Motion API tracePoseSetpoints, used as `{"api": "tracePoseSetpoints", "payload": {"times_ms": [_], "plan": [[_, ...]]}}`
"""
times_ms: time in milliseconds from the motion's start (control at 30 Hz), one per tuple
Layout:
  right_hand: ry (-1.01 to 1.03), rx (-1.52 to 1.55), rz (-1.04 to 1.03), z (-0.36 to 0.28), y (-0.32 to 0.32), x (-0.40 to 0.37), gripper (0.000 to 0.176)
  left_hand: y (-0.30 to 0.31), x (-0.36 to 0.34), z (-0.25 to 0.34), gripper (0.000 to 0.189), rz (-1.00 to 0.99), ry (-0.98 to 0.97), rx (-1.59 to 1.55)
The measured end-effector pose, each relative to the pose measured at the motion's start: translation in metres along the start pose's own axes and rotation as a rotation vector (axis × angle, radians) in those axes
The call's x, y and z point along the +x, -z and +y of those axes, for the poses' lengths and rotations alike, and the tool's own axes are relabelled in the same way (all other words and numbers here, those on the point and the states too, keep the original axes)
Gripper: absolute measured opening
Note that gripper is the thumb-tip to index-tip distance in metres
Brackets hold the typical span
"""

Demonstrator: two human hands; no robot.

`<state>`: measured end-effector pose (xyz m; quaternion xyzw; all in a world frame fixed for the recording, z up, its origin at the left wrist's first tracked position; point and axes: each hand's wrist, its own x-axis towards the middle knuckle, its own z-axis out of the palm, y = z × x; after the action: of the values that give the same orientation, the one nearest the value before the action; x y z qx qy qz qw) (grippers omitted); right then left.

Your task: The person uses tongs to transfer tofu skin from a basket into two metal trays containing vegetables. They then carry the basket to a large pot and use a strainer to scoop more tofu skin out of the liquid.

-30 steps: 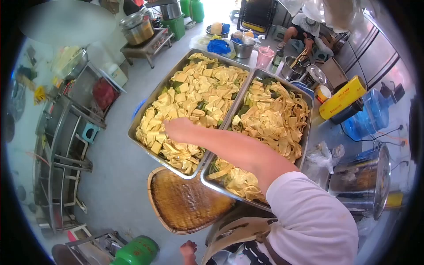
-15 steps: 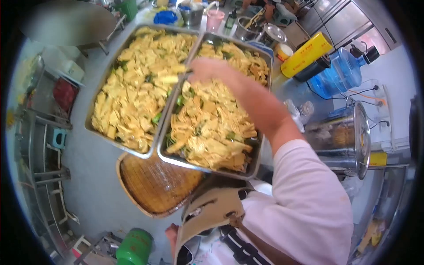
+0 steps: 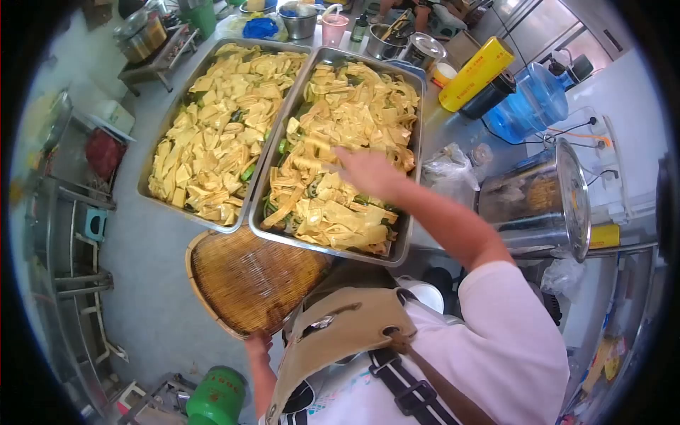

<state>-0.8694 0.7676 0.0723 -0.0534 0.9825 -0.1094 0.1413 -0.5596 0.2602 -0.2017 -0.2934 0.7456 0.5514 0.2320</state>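
My right hand (image 3: 370, 172) is over the right metal tray (image 3: 404, 244), partly smeared by motion, with blurred yellow strips of tofu skin (image 3: 315, 144) at its fingertips. That tray is heaped with yellow tofu skin pieces (image 3: 350, 227) over some green leaves. Beside it on the left stands a second metal tray (image 3: 151, 166) with the same pieces (image 3: 212, 134). Low in view, my left hand (image 3: 258, 343) has its fingers at the bottom rim of a woven bamboo tray (image 3: 248, 276), which lies below the metal trays' near edges.
At the back are a pink cup (image 3: 334, 31), metal pots (image 3: 386, 44) and a blue bag (image 3: 263, 28). A yellow box (image 3: 476, 74), a blue water bottle (image 3: 530, 106) and a large steel pot (image 3: 535, 198) stand right. A green gas cylinder (image 3: 216, 397) is on the floor.
My right hand has moved down and toward me, from the gap between the metal trays to over the right one. My left hand has risen to the bamboo tray's rim.
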Motion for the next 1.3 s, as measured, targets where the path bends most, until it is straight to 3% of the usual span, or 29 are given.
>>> {"api": "tracePoseSetpoints", "payload": {"times_ms": [33, 133, 233, 333, 467, 567, 700, 800, 900, 933, 967, 1067, 1133, 1233, 1300], "plan": [[-0.034, -0.028, -0.108, -0.019, -0.008, -0.014, 0.061, -0.005, -0.002, 0.001, 0.024, 0.004, 0.014, 0.004], [0.099, -0.050, -0.092, -0.041, -0.026, -0.057, 0.059, -0.011, -0.012, 0.001, 0.028, 0.027, 0.023, 0.052], [0.074, -0.049, -0.039, -0.040, -0.027, -0.075, 0.062, -0.008, -0.018, -0.004, 0.029, 0.004, 0.082, 0.044], [0.122, -0.026, 0.048, -0.037, -0.028, -0.077, 0.060, -0.005, -0.021, -0.018, 0.027, -0.018, 0.131, 0.094], [0.195, -0.030, -0.012, -0.055, -0.028, -0.075, 0.056, -0.005, -0.036, -0.017, 0.023, 0.170, 0.451, -0.209], [0.226, -0.031, -0.032, -0.071, -0.020, -0.060, 0.047, -0.003, -0.048, -0.016, 0.020, 0.169, 0.457, -0.345], [0.229, -0.076, -0.038, -0.055, -0.037, -0.024, 0.035, -0.025, -0.071, -0.002, 0.015, 0.281, 0.456, -0.299], [0.287, -0.037, 0.006, -0.046, -0.032, -0.009, 0.032, -0.039, -0.071, -0.045, 0.019, 0.213, 0.309, -0.061], [0.197, 0.054, 0.043, -0.003, -0.021, -0.021, 0.033, -0.049, -0.052, -0.130, 0.025, 0.020, -0.138, 0.757], [0.164, 0.086, 0.054, 0.010, -0.013, -0.027, 0.034, -0.059, -0.058, -0.125, 0.035, 0.035, -0.322, 1.008], [0.148, 0.117, 0.067, 0.023, -0.008, -0.031, 0.036, -0.066, -0.058, -0.135, 0.037, 0.042, -0.364, 0.917], [-0.047, 0.290, 0.163, 0.071, 0.007, -0.046, 0.041, -0.070, -0.058, -0.156, 0.041, 0.112, -0.308, 0.730], [-0.125, 0.380, 0.193, 0.100, 0.022, -0.063, 0.043, -0.072, -0.063, -0.158, 0.039, 0.157, -0.061, 0.746], [-0.144, 0.336, 0.207, 0.146, 0.028, -0.088, 0.045, -0.068, -0.084, -0.111, 0.036, 0.092, -0.082, 0.737], [-0.163, 0.254, 0.174, 0.160, 0.031, -0.098, 0.047, -0.068, -0.092, -0.082, 0.033, 0.099, -0.199, 0.965]]}}
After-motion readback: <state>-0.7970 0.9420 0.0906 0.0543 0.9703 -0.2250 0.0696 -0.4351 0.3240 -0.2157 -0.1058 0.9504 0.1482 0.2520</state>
